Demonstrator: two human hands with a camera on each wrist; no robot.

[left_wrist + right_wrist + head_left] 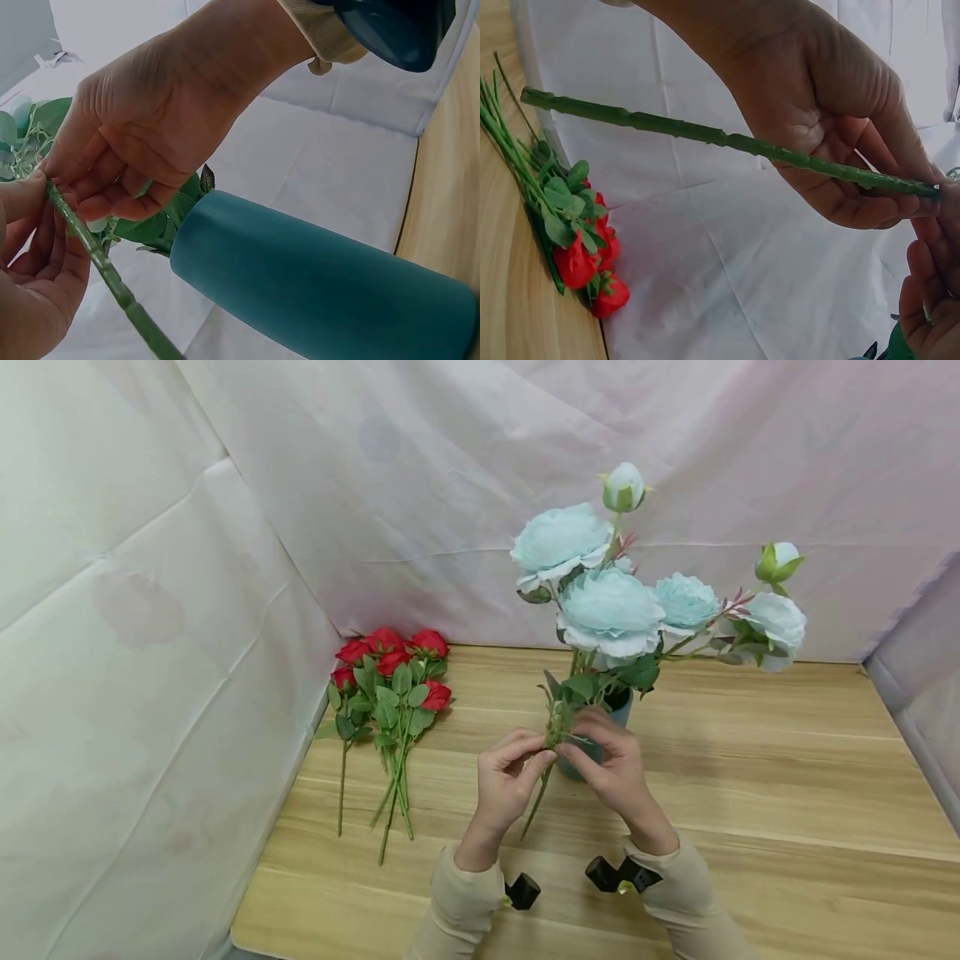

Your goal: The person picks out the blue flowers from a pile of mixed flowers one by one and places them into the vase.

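A green flower stem (536, 807) with leaves slants up between both hands, its lower end hanging free above the table. My left hand (510, 781) pinches it between thumb and fingers just below the leaves. Opposite, my right hand (621, 770) has its thumb and fingertips curled in at the same spot, pinching the stem's leafy part. Large light-blue peonies (611, 610) spread above the hands, and the held stem's upper end merges with them in the head view. Behind the right hand stands a teal vase (315, 285), partly hidden by it in the head view.
Several red roses (392, 662) with green stems lie on the left part of the wooden table (750, 793). A pale fabric backdrop (420, 510) rises along the back and sides. Each wrist carries a small black camera (522, 891).
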